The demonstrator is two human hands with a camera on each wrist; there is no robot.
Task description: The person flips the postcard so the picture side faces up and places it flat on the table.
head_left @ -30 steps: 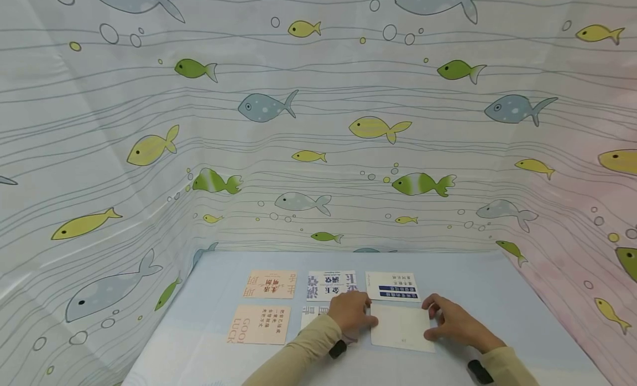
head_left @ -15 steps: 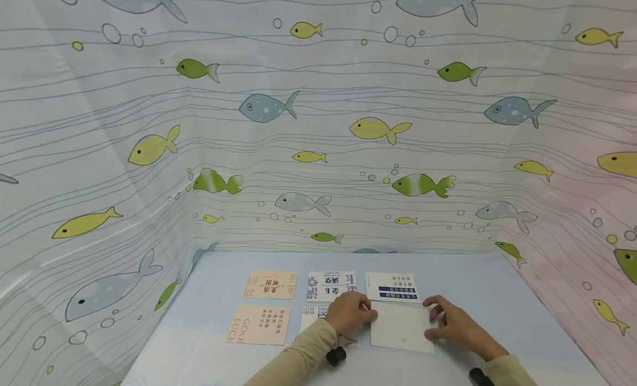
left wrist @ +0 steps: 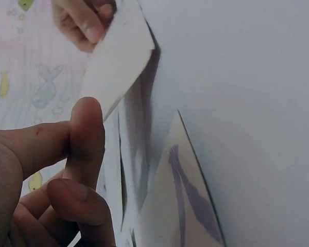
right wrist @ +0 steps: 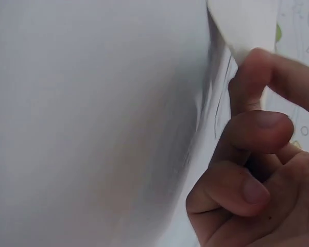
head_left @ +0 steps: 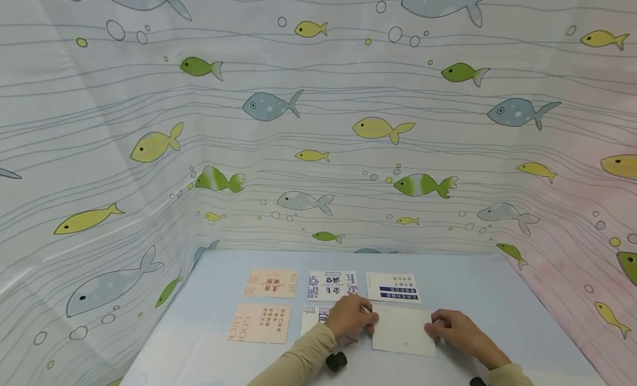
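Observation:
A blank cream card (head_left: 404,329), with a tiny mark near its lower edge, is held between both hands at the front right of the group. My left hand (head_left: 351,318) pinches its left edge between thumb and index finger. On the opposite edge, my right hand (head_left: 459,332) pinches it too, the other fingers curled in. In the left wrist view the card (left wrist: 122,56) is raised off the table, its shadow beneath. Under my left hand lies a card with large grey and blue characters (head_left: 312,319), partly hidden by that hand.
Behind the blank card lies a white card with dark blue bars (head_left: 393,287). Left of it are a purple-patterned card (head_left: 332,285) and an orange-pink card (head_left: 271,283). A "GOOD LUCK" style pink card (head_left: 260,323) lies front left. Fish-printed curtain (head_left: 318,170) encloses the table (head_left: 209,297).
My right hand has come slightly toward me, and its spread fingers have drawn together on the card's right edge. The left hand keeps its place at the left edge. The head view has shifted slightly.

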